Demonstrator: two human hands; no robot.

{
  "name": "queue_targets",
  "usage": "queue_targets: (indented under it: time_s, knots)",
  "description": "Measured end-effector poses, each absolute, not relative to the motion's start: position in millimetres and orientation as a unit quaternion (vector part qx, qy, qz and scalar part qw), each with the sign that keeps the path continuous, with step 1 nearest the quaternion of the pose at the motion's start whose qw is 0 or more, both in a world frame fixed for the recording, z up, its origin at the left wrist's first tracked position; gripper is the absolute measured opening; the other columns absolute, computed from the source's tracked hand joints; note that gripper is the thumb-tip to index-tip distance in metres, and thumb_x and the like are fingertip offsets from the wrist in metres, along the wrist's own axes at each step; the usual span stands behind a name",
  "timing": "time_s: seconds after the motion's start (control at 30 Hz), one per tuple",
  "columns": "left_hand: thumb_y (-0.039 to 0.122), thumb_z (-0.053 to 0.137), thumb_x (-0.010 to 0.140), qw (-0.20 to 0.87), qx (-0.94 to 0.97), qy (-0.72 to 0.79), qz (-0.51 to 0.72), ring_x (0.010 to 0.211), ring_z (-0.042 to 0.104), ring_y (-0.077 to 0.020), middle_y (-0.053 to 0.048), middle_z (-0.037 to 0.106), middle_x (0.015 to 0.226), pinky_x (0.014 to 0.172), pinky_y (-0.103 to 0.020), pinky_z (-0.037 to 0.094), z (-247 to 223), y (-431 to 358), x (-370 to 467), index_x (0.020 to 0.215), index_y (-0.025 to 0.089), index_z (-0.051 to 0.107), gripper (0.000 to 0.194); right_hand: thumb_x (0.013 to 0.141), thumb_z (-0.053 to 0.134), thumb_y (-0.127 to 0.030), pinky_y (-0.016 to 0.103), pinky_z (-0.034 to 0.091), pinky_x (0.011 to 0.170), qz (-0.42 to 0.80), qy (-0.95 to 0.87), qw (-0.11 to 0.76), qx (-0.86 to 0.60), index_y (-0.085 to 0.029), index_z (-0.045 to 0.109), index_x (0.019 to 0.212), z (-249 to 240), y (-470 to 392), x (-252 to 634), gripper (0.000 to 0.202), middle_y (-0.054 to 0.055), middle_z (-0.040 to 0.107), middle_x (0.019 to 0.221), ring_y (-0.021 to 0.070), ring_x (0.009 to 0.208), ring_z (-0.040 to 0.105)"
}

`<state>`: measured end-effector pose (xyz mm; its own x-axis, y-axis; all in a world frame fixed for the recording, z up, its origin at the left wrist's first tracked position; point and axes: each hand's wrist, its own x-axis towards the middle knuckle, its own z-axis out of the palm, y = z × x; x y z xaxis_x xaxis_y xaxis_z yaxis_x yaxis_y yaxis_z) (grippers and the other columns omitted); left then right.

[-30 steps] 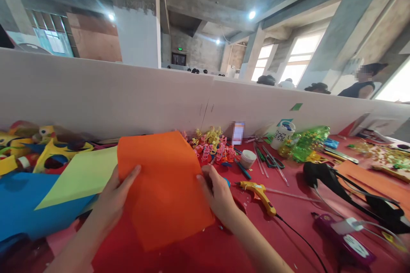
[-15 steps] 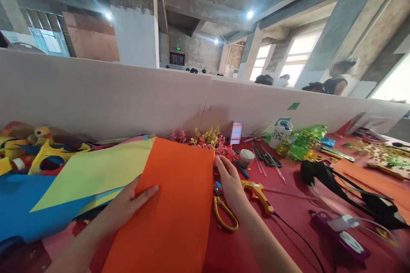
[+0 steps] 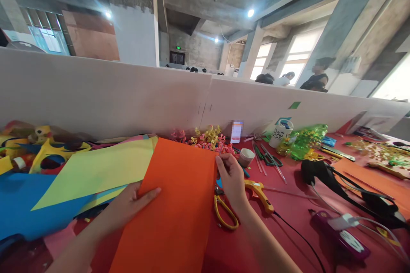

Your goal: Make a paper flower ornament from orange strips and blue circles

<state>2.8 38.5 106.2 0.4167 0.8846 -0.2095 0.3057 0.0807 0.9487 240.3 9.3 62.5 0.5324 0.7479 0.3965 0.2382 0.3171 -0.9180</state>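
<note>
Both hands hold one large sheet of orange paper [image 3: 176,196] over the red table. My left hand [image 3: 137,200] grips its left edge, thumb on top and fingers hidden underneath. At the upper right corner, my right hand [image 3: 231,175] pinches the sheet between thumb and fingers. Yellow-handled pliers [image 3: 226,213] lie just below the right hand, partly under the paper's edge. Beside that hand is a yellow glue gun [image 3: 261,194] with a black cord. Yellow-green paper [image 3: 99,170] and blue paper [image 3: 28,204] lie left of the orange sheet.
Behind stands a white partition [image 3: 128,98]. Curly paper strips [image 3: 209,138], a small white cup [image 3: 246,156], scissors [image 3: 272,158] and a white tub [image 3: 280,134] line the back. To the right are a black headset-like strap [image 3: 346,196] and a purple power strip [image 3: 341,236].
The orange sheet and both hands have shifted slightly right. My right fingers have curled more at the corner. Beyond the partition, a person has moved left.
</note>
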Motion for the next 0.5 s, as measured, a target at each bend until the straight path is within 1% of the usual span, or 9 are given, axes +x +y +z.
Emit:
queue_targets:
  time_s: [0.07,0.13,0.23,0.3,0.33,0.4,0.5]
  knots:
    - [0.051,0.066,0.06,0.559,0.638,0.467,0.251,0.064,0.068,-0.0282,-0.007,0.073,0.069,0.05,-0.03,0.053,104,42,1,0.074,0.018,0.068,0.036,0.081,0.05,-0.047,0.02,0.032,0.044,0.15,-0.454,0.673,-0.564,-0.019,0.048,0.073,63,8,240,0.029,-0.006,0.043,0.054,0.009,0.046,0.039]
    - [0.05,0.067,0.06,0.562,0.619,0.473,0.279,0.065,0.068,-0.028,-0.006,0.073,0.073,0.052,-0.031,0.054,102,45,0,0.081,0.018,0.069,0.038,0.081,0.049,-0.049,0.021,0.035,0.046,0.159,-0.452,0.68,-0.555,-0.019,0.05,0.077,65,7,239,0.029,-0.004,0.047,0.058,0.0102,0.05,0.043]
    - [0.049,0.068,0.06,0.566,0.579,0.489,0.325,0.065,0.068,-0.0271,-0.007,0.074,0.079,0.054,-0.031,0.055,99,51,-3,0.092,0.019,0.068,0.044,0.081,0.043,-0.054,0.023,0.04,0.049,0.271,-0.448,0.671,-0.525,-0.019,0.051,0.08,67,7,235,0.036,-0.002,0.052,0.061,0.0119,0.053,0.048]
    - [0.05,0.068,0.06,0.571,0.559,0.497,0.339,0.061,0.068,-0.0267,-0.007,0.074,0.078,0.052,-0.032,0.055,97,54,-5,0.096,0.019,0.067,0.048,0.08,0.043,-0.056,0.023,0.04,0.047,0.342,-0.469,0.633,-0.512,-0.019,0.05,0.072,66,8,232,0.039,-0.003,0.049,0.056,0.0112,0.048,0.046]
    - [0.05,0.068,0.061,0.575,0.551,0.498,0.343,0.06,0.068,-0.0267,-0.007,0.074,0.078,0.051,-0.032,0.055,96,55,-6,0.098,0.019,0.067,0.049,0.079,0.045,-0.056,0.022,0.038,0.046,0.359,-0.483,0.614,-0.51,-0.019,0.048,0.068,65,8,230,0.039,-0.004,0.047,0.054,0.0105,0.047,0.045]
    - [0.05,0.068,0.061,0.584,0.538,0.493,0.355,0.061,0.068,-0.027,-0.007,0.074,0.077,0.05,-0.032,0.055,93,56,-6,0.098,0.019,0.066,0.049,0.078,0.049,-0.055,0.021,0.034,0.044,0.35,-0.506,0.595,-0.516,-0.019,0.046,0.065,63,9,228,0.038,-0.005,0.043,0.053,0.0092,0.046,0.041]
    - [0.048,0.069,0.061,0.602,0.531,0.475,0.362,0.063,0.069,-0.0268,-0.006,0.074,0.077,0.052,-0.032,0.056,90,55,-4,0.096,0.018,0.066,0.046,0.081,0.048,-0.05,0.02,0.031,0.047,0.277,-0.517,0.605,-0.538,-0.019,0.046,0.066,58,10,227,0.035,-0.005,0.04,0.056,0.009,0.051,0.037]
